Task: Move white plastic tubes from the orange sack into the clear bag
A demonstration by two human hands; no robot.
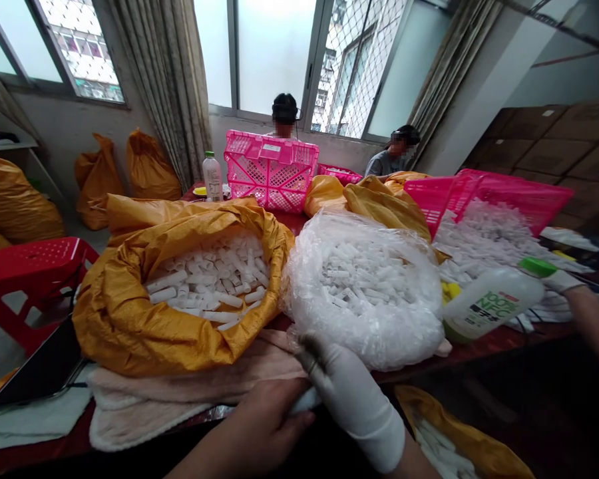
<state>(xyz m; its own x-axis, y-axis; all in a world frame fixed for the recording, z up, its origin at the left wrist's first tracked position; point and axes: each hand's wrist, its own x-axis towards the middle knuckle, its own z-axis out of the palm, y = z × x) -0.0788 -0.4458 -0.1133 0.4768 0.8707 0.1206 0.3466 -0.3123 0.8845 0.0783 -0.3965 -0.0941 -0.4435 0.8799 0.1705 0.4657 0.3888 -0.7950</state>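
Note:
My bare left hand (259, 419) is closed at the table's front edge, thumb and fingers round a whitish, tube-like piece (307, 400) that is mostly covered. Close against it, my right hand (347, 392) in a white glove with dirty fingertips is curled; what lies inside its fingers is hidden. Just beyond, a clear plastic bag (369, 332) full of short white tubes (354, 279) stands on the table. To its left, an orange woven sack (144, 332) is rolled open around more white tubes (209, 276). A pinkish cloth (180, 392) lies under the sack.
A green-capped bottle (494, 303) leans at right, near a co-worker's gloved hand (562, 279). Pink baskets (272, 169) stand behind; two people sit beyond. A phone-like black slab (42, 366) and red stool (30, 279) are left. An orange sack (459, 432) is below right.

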